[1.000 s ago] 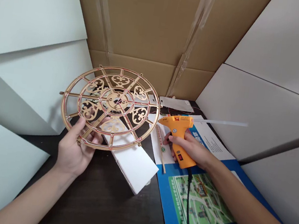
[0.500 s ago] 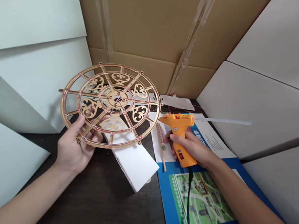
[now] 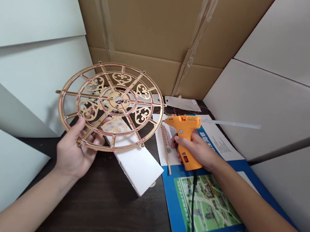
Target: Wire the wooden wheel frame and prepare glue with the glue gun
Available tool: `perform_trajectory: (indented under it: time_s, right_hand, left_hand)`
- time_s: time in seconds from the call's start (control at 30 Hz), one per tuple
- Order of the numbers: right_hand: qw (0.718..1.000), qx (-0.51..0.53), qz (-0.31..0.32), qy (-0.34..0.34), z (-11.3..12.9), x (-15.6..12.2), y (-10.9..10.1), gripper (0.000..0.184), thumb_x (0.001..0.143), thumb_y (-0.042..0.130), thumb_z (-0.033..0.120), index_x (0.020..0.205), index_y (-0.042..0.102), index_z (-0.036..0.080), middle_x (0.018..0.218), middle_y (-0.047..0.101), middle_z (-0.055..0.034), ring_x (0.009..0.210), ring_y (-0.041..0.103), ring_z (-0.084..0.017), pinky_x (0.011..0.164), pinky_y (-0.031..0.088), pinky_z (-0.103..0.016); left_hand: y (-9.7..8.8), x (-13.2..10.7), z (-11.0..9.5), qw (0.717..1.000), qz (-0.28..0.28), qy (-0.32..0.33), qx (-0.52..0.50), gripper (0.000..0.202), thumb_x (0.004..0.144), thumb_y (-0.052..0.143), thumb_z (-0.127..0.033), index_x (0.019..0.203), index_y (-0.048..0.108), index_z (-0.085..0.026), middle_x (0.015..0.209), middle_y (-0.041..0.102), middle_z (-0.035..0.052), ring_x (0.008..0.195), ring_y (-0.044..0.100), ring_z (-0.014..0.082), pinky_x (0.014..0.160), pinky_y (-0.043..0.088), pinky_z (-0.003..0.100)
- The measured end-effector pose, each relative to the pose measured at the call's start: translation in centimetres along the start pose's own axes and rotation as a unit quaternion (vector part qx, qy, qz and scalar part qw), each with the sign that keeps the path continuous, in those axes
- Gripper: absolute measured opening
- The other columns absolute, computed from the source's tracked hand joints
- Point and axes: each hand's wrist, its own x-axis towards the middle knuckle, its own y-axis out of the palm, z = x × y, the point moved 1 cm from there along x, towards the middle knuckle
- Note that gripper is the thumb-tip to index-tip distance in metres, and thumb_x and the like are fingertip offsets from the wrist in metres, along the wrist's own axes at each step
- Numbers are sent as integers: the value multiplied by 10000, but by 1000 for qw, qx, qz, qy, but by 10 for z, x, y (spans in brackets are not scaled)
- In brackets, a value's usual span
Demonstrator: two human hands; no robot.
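My left hand [image 3: 74, 151] grips the near rim of a round gold openwork wheel [image 3: 110, 104] with spokes and scroll ornaments, holding it tilted above the dark table. My right hand [image 3: 197, 150] is closed around the handle of an orange hot glue gun [image 3: 183, 129]. Its nozzle points left, close to the wheel's right rim. A clear glue stick [image 3: 230, 123] juts out of the gun's back to the right. The gun's black cord [image 3: 192, 212] runs toward me.
A white block [image 3: 139, 167] lies on the dark table [image 3: 108, 209] under the wheel. A blue printed sheet [image 3: 211, 211] and a white leaflet with a thin wooden stick [image 3: 166, 148] lie right of it. Cardboard [image 3: 155, 24] and white boards wall the space in.
Both hands have drifted slightly left and up with the wheel and the glue gun. The grips are unchanged.
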Motion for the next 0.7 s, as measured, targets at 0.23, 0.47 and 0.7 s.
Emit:
perform_trajectory:
  time_s: [0.23, 0.47, 0.7]
  right_hand:
    - [1000, -11, -12, 23, 3, -1, 3, 235, 850, 662, 388, 781, 558, 189, 675, 616, -21, 507, 593, -146, 488, 509, -272]
    - [999, -17, -23, 35, 7, -3, 6, 241, 899, 598, 340, 727, 567, 175, 642, 604, -32, 498, 590, -144, 484, 503, -270]
    - [999, -7, -31, 35, 6, -3, 6, 235, 878, 623, 340, 720, 546, 184, 632, 595, -28, 494, 583, -146, 479, 498, -279]
  left_hand:
    - [0, 0, 1, 1000, -3, -8, 2, 315, 1011, 413, -184, 917, 711, -138, 754, 700, 84, 453, 512, 108, 408, 466, 181]
    - [2, -2, -1, 1000, -14, -10, -2, 332, 1008, 397, -171, 934, 718, -132, 756, 695, 86, 457, 524, 111, 388, 453, 176]
    - [1, 0, 1, 1000, -9, -9, -11, 311, 1005, 424, -165, 883, 709, -143, 639, 609, 42, 449, 505, 110, 394, 454, 180]
